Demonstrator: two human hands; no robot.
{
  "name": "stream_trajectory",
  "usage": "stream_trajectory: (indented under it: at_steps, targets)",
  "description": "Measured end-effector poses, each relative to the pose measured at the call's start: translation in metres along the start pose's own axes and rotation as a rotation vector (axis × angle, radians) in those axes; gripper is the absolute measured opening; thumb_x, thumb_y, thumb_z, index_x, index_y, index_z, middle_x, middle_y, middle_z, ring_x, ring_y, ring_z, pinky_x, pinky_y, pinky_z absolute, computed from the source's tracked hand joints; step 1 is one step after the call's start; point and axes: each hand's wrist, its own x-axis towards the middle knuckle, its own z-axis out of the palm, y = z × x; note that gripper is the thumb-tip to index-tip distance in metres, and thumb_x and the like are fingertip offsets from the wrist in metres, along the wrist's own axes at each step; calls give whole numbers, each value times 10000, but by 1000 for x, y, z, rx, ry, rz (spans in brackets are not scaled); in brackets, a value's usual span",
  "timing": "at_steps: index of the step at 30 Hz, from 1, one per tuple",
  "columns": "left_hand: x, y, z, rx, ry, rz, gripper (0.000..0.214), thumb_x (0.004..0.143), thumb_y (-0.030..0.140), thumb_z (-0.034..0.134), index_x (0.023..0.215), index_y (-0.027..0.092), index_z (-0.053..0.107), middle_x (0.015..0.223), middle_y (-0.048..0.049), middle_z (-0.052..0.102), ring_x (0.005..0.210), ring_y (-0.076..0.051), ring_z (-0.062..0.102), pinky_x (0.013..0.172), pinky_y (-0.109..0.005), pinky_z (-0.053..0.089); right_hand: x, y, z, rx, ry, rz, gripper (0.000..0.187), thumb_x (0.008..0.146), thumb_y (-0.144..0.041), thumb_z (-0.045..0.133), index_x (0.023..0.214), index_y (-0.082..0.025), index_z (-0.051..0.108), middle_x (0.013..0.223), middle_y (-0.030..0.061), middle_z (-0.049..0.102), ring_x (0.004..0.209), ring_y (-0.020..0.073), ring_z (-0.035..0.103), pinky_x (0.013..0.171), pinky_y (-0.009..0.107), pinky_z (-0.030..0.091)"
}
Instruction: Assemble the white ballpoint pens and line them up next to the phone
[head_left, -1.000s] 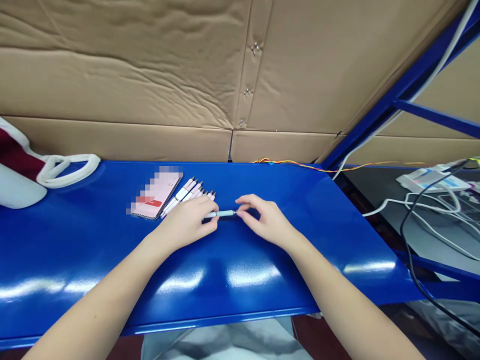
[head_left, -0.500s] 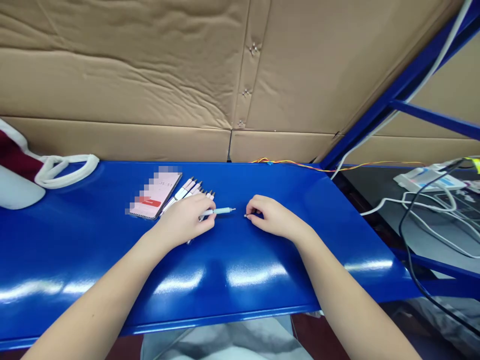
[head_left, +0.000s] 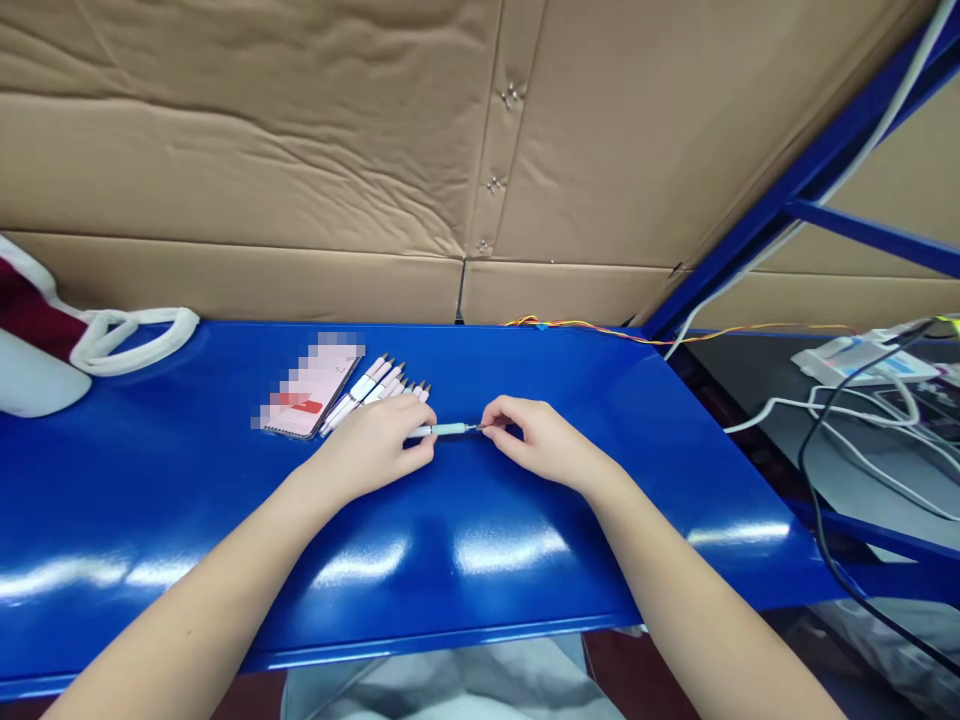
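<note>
Between the thumb and fingers of my left hand (head_left: 379, 440) is a pale blue-green pen (head_left: 450, 429), lying level with its front end pointing right. My right hand (head_left: 529, 432) pinches a small metal pen tip (head_left: 479, 427) at that front end. The two pieces meet in line; how far one sits on the other is too small to tell. Several white and pink pens (head_left: 382, 380) with dark gold tips lie in a bunch behind my left hand, which partly covers them.
A phone (head_left: 322, 390) lies left of the pens on the blue table (head_left: 555, 560). At the far left are a white strap (head_left: 139, 340) and a pale rounded object (head_left: 37, 370). Thin coloured wires (head_left: 577, 328) run along the back edge; white cables (head_left: 862, 410) tangle at right.
My right hand has moved slightly left, bringing the small pen tip to the pen's front end. The pen in my left hand has turned a little and lies more level.
</note>
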Motion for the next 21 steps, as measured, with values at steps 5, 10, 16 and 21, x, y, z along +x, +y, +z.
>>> stream_trajectory:
  at_steps: [5,10,16,21]
  targets:
    - [0,2,0,3,-6,14,143,819,238,488,873,196,614,833,-23,631,771,-165,586,696,-271,441,0,-1,1,-21,5,-15,86,857,-192,487,872,-186,571,835,23,653,750,145,595,700,265,439]
    - [0,6,1,-9,3,15,144,823,233,485,863,190,617,815,-24,623,760,-160,582,692,-266,437,0,-5,4,-36,12,-42,82,847,-162,490,871,-184,565,826,20,644,753,143,586,710,266,437]
    - [0,6,4,-9,9,6,129,817,213,487,858,195,608,804,-23,599,763,-162,571,685,-268,437,1,-4,12,32,78,-45,90,825,-137,500,855,-189,568,818,17,634,749,137,582,703,261,445]
    - [0,5,4,-44,42,-3,107,799,200,498,817,187,603,773,-17,581,734,-152,559,671,-262,437,3,-4,16,168,135,-7,88,788,-125,545,835,-188,583,817,7,634,758,131,594,722,254,455]
